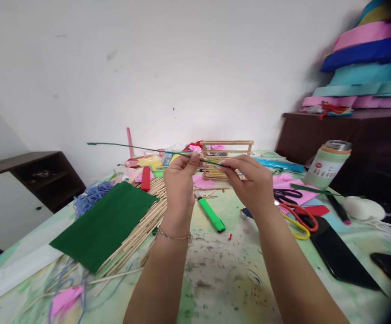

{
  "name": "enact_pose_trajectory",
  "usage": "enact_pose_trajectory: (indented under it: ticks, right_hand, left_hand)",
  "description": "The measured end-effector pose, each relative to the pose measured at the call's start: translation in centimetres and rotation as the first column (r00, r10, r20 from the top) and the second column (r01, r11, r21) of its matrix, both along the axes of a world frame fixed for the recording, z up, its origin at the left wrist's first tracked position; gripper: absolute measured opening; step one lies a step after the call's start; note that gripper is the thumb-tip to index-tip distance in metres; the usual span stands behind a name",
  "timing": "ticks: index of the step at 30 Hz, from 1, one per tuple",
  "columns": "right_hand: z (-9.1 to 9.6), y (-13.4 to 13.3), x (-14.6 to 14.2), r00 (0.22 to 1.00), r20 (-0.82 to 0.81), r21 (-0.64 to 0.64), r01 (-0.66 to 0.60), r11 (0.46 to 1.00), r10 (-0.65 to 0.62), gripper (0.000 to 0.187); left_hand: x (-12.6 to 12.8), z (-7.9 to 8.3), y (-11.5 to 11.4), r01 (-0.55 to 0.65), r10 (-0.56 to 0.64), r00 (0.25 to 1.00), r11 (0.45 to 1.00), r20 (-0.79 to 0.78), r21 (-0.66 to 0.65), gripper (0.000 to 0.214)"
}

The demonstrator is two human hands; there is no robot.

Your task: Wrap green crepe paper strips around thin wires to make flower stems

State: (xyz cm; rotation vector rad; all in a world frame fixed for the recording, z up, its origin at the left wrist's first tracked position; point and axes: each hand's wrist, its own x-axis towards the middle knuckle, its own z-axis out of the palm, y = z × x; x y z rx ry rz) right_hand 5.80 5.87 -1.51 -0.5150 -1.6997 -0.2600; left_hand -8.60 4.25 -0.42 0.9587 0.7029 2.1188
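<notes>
A thin green-wrapped stem point(138, 147) is stretched between my two hands above the table, its far end reaching out to the left. My left hand point(182, 173) pinches it near the middle, thumb and fingers closed. Just to the right, my right hand point(249, 180) grips the stem's other end between thumb and fingertips. Behind the hands stands a small frame of wooden sticks point(229, 143), partly covered by them. On the table below lies a green utility knife point(211, 215).
A dark green sheet point(104, 225) lies over a pile of wooden sticks point(148, 220) beside blue yarn point(92, 195). At right are scissors point(305, 220), a black phone point(342, 254), a pale green bottle point(329, 164) and a white computer mouse point(364, 208). Pink paper point(66, 299) lies front left.
</notes>
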Motion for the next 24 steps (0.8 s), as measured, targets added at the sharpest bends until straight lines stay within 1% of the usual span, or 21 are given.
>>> enact_pose_trajectory:
  ticks: [2, 4, 6, 7, 9, 11, 12, 14, 15, 16, 17, 18, 19, 20, 22, 23, 24]
  right_hand:
    - [-0.1, -0.1, -0.1, 1.0, -0.013, -0.004, 0.017, 1.0, -0.017, 0.011]
    - [-0.1, -0.3, -0.3, 1.0, -0.011, -0.053, -0.015, 0.998, 0.015, 0.016]
    - [-0.1, -0.4, -0.5, 0.997, -0.027, -0.153, -0.082, 0.985, 0.079, 0.021]
    - [-0.1, -0.4, -0.6, 0.992, -0.054, -0.219, -0.119, 0.968, 0.11, 0.024]
    - [-0.2, -0.4, -0.8, 0.979, -0.13, -0.365, -0.197, 0.91, 0.16, 0.032]
    - [-0.4, -0.2, -1.0, 0.953, -0.222, -0.497, -0.292, 0.817, 0.206, 0.042]
    - [-0.5, -0.1, -1.0, 0.937, -0.261, -0.544, -0.342, 0.766, 0.233, 0.045]
    - [-0.6, 0.1, -1.0, 0.902, -0.316, -0.601, -0.431, 0.674, 0.295, 0.049]
    - [-0.6, 0.2, -0.9, 0.885, -0.338, -0.609, -0.466, 0.642, 0.321, 0.049]
    - [-0.5, 0.3, -0.7, 0.872, -0.354, -0.605, -0.49, 0.628, 0.339, 0.048]
    - [-0.5, 0.4, -0.5, 0.863, -0.365, -0.588, -0.505, 0.632, 0.35, 0.047]
    - [-0.4, 0.5, -0.2, 0.86, -0.366, -0.56, -0.508, 0.654, 0.354, 0.045]
    - [-0.3, 0.5, 0.0, 0.867, -0.349, -0.524, -0.495, 0.693, 0.355, 0.042]
    - [-0.3, 0.5, 0.3, 0.883, -0.309, -0.478, -0.464, 0.745, 0.352, 0.036]
    - [-0.2, 0.5, 0.5, 0.926, -0.183, -0.356, -0.377, 0.855, 0.332, 0.024]
    - [-0.2, 0.5, 0.6, 0.944, -0.116, -0.286, -0.33, 0.9, 0.31, 0.022]
    - [-0.2, 0.5, 0.5, 0.958, -0.059, -0.221, -0.286, 0.932, 0.28, 0.022]
  left_hand:
    - [-0.4, 0.1, 0.0, -0.008, 0.008, 1.0, 1.0, -0.016, 0.011, 0.015]
    - [-0.6, 0.2, 0.0, -0.019, 0.02, 0.999, 0.999, -0.026, 0.03, 0.014]
    - [-0.8, 0.1, 0.0, -0.033, 0.034, 0.999, 0.999, -0.033, 0.042, 0.014]
    - [-0.7, 0.1, 0.0, -0.037, 0.039, 0.998, 0.998, -0.039, 0.042, 0.014]
    - [-0.6, 0.0, 0.1, -0.038, 0.04, 0.998, 0.999, -0.057, 0.037, 0.014]
    - [-0.4, 0.0, 0.2, -0.034, 0.037, 0.996, 0.999, -0.076, 0.036, 0.013]
    - [-0.4, -0.1, 0.2, -0.034, 0.037, 0.996, 0.999, -0.083, 0.038, 0.012]
    - [-0.4, -0.1, 0.2, -0.045, 0.048, 0.995, 0.998, -0.084, 0.035, 0.012]
    - [-0.5, -0.1, 0.2, -0.057, 0.059, 0.995, 0.998, -0.078, 0.028, 0.013]
    - [-0.6, -0.1, 0.2, -0.072, 0.073, 0.995, 0.997, -0.069, 0.019, 0.013]
    - [-0.7, -0.1, 0.2, -0.088, 0.089, 0.994, 0.996, -0.058, 0.011, 0.013]
    - [-0.8, 0.0, 0.2, -0.104, 0.105, 0.993, 0.995, -0.045, 0.007, 0.013]
    - [-1.0, 0.0, 0.2, -0.119, 0.119, 0.992, 0.993, -0.033, 0.007, 0.014]
    - [-1.1, 0.0, 0.2, -0.13, 0.13, 0.991, 0.991, -0.023, 0.008, 0.014]
    - [-1.3, 0.1, 0.1, -0.143, 0.143, 0.99, 0.99, -0.006, 0.005, 0.014]
    - [-1.3, 0.1, 0.1, -0.143, 0.143, 0.99, 0.99, -0.005, 0.001, 0.014]
    - [-1.3, 0.1, 0.0, -0.14, 0.14, 0.99, 0.99, -0.012, -0.007, 0.014]
